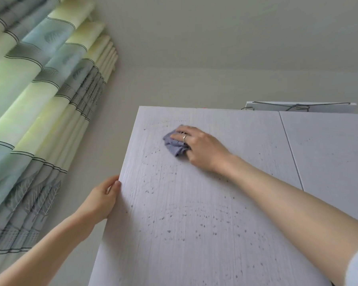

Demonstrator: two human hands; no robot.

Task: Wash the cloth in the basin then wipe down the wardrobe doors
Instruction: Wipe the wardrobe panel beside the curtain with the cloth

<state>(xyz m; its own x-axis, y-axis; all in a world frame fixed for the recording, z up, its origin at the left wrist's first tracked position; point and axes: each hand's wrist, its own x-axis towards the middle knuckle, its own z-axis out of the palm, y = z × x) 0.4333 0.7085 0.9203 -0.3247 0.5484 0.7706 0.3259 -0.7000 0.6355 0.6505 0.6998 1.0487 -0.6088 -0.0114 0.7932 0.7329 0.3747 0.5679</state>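
1. Cloth [175, 143] already damp, judging by the droplets speckled across the open wardrobe door [174, 203]; basin out of view, so washing judged done, not seen.
2. Wiping under way at the upper part of that door; droplets left over most of the panel below the cloth, so much of this door probably yet to be dried or wiped.
3. Left of the door: striped curtain [39, 100] against the wall, untouched by either hand.
4. At the door's left edge: left hand [102, 200] gripping it, thumb on the front face, fingers curled round behind, steadying the panel.
5. Near the door's top, toward its middle: blue-grey cloth bunched flat against the surface, poking out left of and below the fingers [180, 136].
6. Right hand [201, 147] pressing on the cloth, fingers fairly straight and together, ring on one; any pinch underneath hidden.
7. Right of the door: neighbouring wardrobe door [329, 151], shut, only faintly speckled, apparently still to be wiped.
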